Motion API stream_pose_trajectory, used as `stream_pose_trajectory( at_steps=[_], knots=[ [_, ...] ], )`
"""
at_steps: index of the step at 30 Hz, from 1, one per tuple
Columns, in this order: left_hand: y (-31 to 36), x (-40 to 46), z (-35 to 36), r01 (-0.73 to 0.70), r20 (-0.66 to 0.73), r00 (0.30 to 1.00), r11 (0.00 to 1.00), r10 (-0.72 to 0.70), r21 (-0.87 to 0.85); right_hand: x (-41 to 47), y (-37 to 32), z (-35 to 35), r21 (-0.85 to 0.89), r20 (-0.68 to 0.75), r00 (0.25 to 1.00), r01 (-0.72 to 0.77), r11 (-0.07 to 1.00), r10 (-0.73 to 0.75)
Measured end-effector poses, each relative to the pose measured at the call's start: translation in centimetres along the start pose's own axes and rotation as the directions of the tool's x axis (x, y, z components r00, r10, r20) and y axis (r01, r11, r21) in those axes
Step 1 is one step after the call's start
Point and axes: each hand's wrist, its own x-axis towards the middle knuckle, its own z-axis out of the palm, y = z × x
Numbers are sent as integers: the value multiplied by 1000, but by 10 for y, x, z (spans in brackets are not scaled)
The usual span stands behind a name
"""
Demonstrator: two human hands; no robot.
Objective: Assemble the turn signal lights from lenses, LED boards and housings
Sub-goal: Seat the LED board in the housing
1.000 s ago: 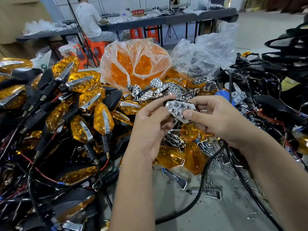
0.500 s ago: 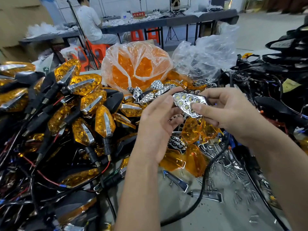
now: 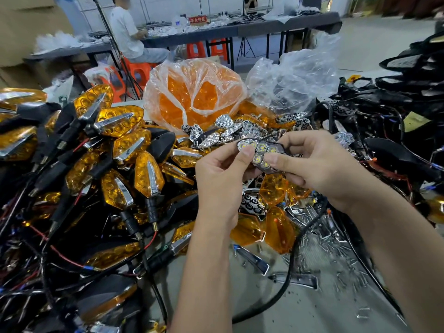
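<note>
A chrome reflector with several LED cups (image 3: 260,153) sits in a dark housing held up between both hands at mid-frame. My left hand (image 3: 222,181) pinches its left end, thumb on the front face. My right hand (image 3: 317,165) grips the right end, with one finger lying across the lower cups. A black cable (image 3: 292,258) hangs down from under my right hand. Loose amber lenses (image 3: 276,228) lie on the table below the hands. More chrome reflectors (image 3: 224,132) are heaped just behind them.
Finished amber turn signals with black stems (image 3: 115,162) are piled on the left. A plastic bag of amber lenses (image 3: 192,97) and a clear bag (image 3: 293,80) stand behind. Black housings and wires (image 3: 394,131) crowd the right. Screws (image 3: 341,258) litter the grey table. A seated person (image 3: 129,37) works at a far bench.
Both hands have raised the reflector and turned it, so its LED cups now face up with a dark housing behind it. My left thumb now presses on its front.
</note>
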Motion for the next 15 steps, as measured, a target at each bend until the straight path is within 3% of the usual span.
stream_pose_trajectory(
  at_steps=[5,11,15],
  knots=[
    [-1,-2,6,-6,-11,1000,1000,6,5,0,0,-2,29,0,999,-41,999,41],
    [5,-6,20,129,-54,990,991,-130,-34,-2,-9,8,139,14,991,-136,981,135],
    [6,-7,24,64,-61,996,994,-70,-87,-2,-15,26,188,56,983,-182,965,174]
  ],
)
